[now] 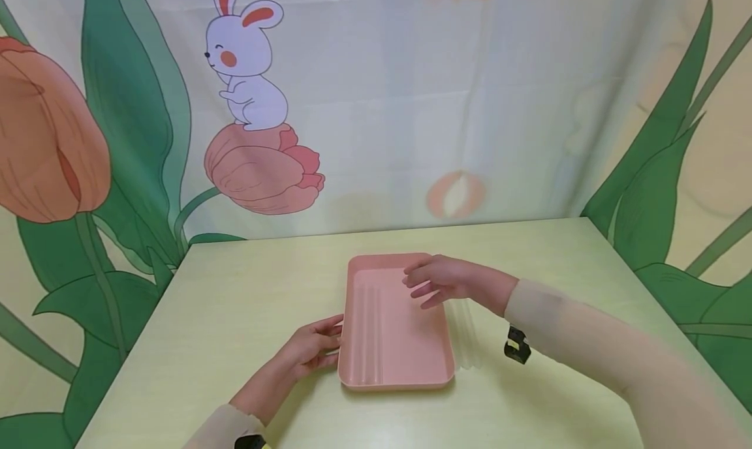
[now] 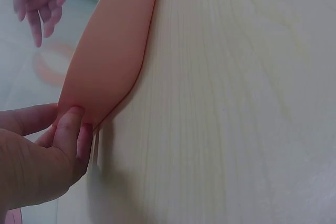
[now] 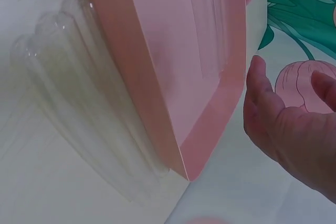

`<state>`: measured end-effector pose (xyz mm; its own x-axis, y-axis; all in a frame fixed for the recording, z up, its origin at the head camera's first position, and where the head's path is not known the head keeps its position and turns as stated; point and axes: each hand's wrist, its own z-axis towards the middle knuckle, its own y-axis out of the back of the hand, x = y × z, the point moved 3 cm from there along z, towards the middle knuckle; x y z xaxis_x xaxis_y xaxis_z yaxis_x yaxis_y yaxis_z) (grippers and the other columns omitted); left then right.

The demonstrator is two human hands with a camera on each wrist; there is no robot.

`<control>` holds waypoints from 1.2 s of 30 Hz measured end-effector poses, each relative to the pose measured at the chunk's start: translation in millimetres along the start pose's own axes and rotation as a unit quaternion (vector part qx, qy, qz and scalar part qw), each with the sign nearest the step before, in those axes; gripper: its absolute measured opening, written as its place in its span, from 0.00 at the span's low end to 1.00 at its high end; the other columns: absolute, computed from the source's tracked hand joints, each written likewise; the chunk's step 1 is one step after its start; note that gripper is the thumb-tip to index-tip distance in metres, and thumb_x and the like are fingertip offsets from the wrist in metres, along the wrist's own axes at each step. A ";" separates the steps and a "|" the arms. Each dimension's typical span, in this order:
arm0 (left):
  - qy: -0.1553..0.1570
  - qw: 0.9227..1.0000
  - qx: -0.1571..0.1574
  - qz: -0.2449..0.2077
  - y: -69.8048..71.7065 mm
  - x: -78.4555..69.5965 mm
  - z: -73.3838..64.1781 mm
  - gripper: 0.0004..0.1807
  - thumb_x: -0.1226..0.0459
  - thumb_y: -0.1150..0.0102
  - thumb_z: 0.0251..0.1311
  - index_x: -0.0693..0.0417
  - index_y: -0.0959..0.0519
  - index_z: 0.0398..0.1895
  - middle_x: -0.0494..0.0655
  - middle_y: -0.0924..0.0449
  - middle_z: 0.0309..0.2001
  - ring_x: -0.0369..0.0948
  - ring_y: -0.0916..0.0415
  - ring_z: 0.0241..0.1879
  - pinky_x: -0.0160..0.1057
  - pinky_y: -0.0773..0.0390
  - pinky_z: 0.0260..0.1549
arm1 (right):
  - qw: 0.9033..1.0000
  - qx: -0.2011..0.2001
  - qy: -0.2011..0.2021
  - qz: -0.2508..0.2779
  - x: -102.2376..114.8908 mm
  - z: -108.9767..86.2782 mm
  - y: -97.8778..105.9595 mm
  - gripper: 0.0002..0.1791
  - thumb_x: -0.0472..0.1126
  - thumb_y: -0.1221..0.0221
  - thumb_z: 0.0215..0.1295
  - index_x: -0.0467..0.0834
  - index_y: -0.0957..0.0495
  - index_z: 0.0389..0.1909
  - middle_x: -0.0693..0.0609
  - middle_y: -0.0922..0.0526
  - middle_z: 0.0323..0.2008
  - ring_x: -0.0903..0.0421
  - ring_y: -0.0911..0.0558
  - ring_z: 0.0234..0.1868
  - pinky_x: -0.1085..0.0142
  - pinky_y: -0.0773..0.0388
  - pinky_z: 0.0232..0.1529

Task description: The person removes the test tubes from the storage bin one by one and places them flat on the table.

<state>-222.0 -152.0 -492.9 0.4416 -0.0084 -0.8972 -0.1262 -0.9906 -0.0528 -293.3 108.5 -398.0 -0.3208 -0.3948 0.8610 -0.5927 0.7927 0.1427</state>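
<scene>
A pink rectangular tray (image 1: 405, 371) lies on the table. My left hand (image 1: 308, 348) holds its left wall from outside, the fingertips (image 2: 71, 116) against wall and rim in the left wrist view. Clear tubes (image 1: 367, 335) lie lengthwise along the left side inside the tray; their exact number is hard to make out. Outside its right wall, three clear round-ended tubes (image 3: 79, 82) lie side by side on the table. Above the tray's far right part, my right hand (image 1: 443, 279) hovers, fingers spread and loosely bent, with nothing in it.
The pale wood-grain table (image 1: 247, 292) runs back to a hanging cloth (image 1: 388, 109) printed with a rabbit, tulips and leaves. A black device (image 1: 517, 344) is strapped at the right wrist, and another (image 1: 251, 441) at the left.
</scene>
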 end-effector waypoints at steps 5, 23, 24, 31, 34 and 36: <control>-0.002 1.000 0.001 -0.003 0.0 0.0 -0.2 0.31 0.77 0.50 0.69 0.62 0.35 0.76 0.68 0.34 0.73 0.35 0.18 0.40 0.32 0.14 0.38 | 1.000 0.007 -0.020 0.011 -3.0 11.2 -12.0 0.34 0.40 0.47 0.73 0.33 0.42 0.75 0.34 0.34 0.71 0.47 0.23 0.59 0.54 0.15 0.54; 0.002 1.000 0.006 -0.003 0.5 -0.6 -2.2 0.30 0.76 0.50 0.70 0.62 0.36 0.76 0.68 0.33 0.72 0.36 0.17 0.41 0.33 0.13 0.39 | 0.996 -0.014 -0.057 0.070 -11.5 40.3 -37.9 0.37 0.40 0.42 0.70 0.35 0.42 0.76 0.37 0.37 0.74 0.44 0.28 0.66 0.55 0.12 0.47; 0.001 1.000 0.007 -0.003 0.5 -0.9 -2.5 0.30 0.76 0.50 0.70 0.62 0.36 0.76 0.68 0.33 0.72 0.36 0.17 0.42 0.33 0.13 0.39 | 0.995 -0.017 -0.059 0.074 -12.4 42.1 -39.0 0.37 0.40 0.42 0.70 0.35 0.42 0.76 0.37 0.37 0.74 0.43 0.29 0.68 0.53 0.13 0.50; -0.001 1.000 0.007 -0.007 -0.3 -0.7 -1.6 0.30 0.77 0.50 0.70 0.62 0.36 0.76 0.68 0.32 0.72 0.36 0.17 0.41 0.34 0.13 0.39 | 0.993 -0.044 -0.067 0.088 -19.8 52.2 -45.0 0.28 0.40 0.41 0.69 0.36 0.33 0.67 0.36 0.35 0.71 0.45 0.27 0.63 0.49 0.15 0.56; 0.000 1.000 0.007 -0.009 -0.8 -0.9 -0.9 0.31 0.77 0.50 0.70 0.62 0.36 0.76 0.68 0.32 0.72 0.35 0.17 0.41 0.34 0.13 0.39 | 0.991 -0.056 -0.077 0.092 -21.9 56.1 -47.1 0.24 0.40 0.40 0.68 0.37 0.29 0.62 0.37 0.32 0.67 0.49 0.26 0.56 0.49 0.15 0.57; -0.002 1.000 0.007 -0.008 -0.5 -1.0 -0.8 0.31 0.77 0.50 0.70 0.62 0.36 0.76 0.68 0.32 0.72 0.35 0.17 0.41 0.34 0.13 0.40 | 0.990 -0.066 -0.084 0.092 -22.8 58.4 -48.0 0.23 0.40 0.39 0.68 0.37 0.28 0.61 0.38 0.30 0.65 0.50 0.25 0.54 0.49 0.16 0.58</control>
<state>-221.6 -151.6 -491.6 0.4402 0.0079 -0.8978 -0.1321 -0.9885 -0.0735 -300.8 52.3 -452.9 -0.5396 -0.3020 0.7859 -0.4155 0.9074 0.0635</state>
